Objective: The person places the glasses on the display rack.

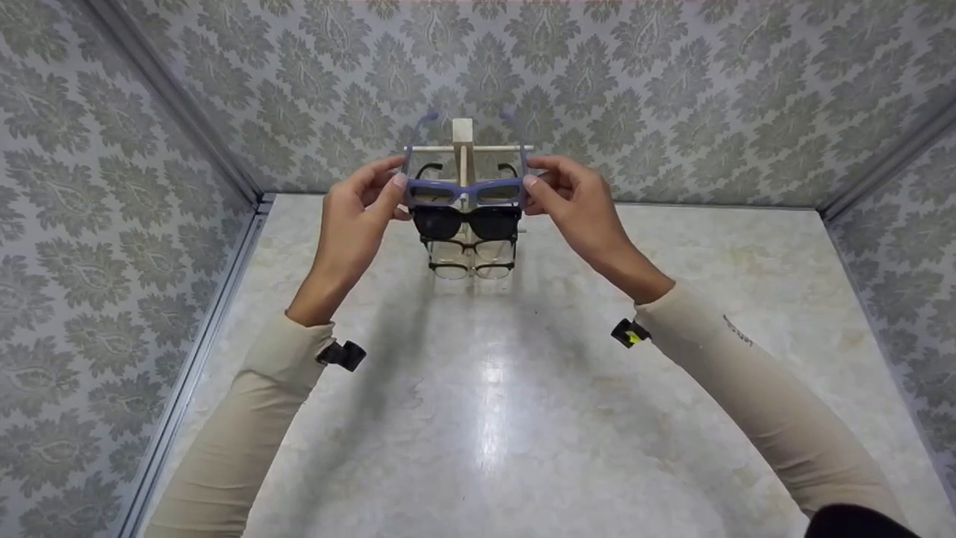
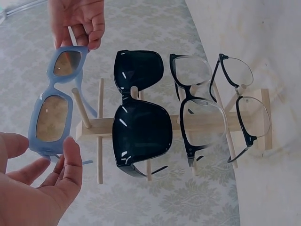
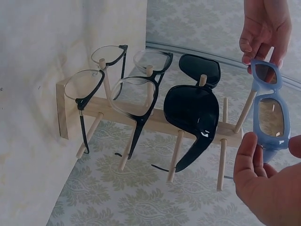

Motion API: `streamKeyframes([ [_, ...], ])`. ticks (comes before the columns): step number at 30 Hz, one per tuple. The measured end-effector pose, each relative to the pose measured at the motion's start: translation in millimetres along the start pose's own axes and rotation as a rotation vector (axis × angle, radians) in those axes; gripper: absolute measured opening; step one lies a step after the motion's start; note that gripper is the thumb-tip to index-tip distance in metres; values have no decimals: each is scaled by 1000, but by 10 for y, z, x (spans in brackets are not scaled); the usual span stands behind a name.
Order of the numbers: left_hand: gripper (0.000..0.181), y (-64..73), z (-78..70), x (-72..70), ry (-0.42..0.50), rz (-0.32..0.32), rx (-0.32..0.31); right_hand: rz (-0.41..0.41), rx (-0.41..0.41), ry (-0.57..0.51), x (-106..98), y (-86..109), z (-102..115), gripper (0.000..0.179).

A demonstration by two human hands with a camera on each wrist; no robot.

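Observation:
Blue-framed sunglasses (image 1: 464, 192) with brownish lenses are held by both hands at the top of a wooden eyeglass stand (image 1: 463, 131). My left hand (image 1: 357, 217) pinches one outer end of the frame between thumb and fingers. At the opposite end, my right hand (image 1: 579, 203) grips the frame the same way. The temples point away, toward the back wall. In the left wrist view the blue sunglasses (image 2: 54, 103) are beside the stand's top peg (image 2: 83, 108); whether they touch it I cannot tell. Black sunglasses (image 2: 141, 122) sit on the level below.
Two pairs of clear eyeglasses, one upper (image 2: 202, 117) and one lower (image 2: 254, 117), hang on the stand's lower pegs. The stand rises from a pale marbled tabletop (image 1: 485, 418). A patterned wall (image 1: 489, 67) stands close behind it, with more patterned panels at both sides.

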State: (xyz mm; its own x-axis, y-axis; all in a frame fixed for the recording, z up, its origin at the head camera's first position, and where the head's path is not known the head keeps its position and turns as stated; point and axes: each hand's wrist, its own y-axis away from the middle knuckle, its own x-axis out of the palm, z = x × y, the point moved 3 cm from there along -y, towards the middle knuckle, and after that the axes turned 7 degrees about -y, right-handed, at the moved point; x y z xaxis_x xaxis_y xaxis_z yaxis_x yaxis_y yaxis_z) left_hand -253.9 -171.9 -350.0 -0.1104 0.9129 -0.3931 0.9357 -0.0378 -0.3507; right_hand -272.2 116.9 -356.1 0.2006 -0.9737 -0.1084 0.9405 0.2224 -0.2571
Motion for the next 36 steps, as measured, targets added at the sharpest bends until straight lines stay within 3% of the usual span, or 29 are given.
streamKeyframes([
  [11, 40, -127, 105, 6, 50, 41, -74, -11, 49, -5, 12, -102, -81, 36],
  [36, 36, -183, 241, 88, 92, 46, -94, -11, 35, 0, 19, -137, -164, 38],
])
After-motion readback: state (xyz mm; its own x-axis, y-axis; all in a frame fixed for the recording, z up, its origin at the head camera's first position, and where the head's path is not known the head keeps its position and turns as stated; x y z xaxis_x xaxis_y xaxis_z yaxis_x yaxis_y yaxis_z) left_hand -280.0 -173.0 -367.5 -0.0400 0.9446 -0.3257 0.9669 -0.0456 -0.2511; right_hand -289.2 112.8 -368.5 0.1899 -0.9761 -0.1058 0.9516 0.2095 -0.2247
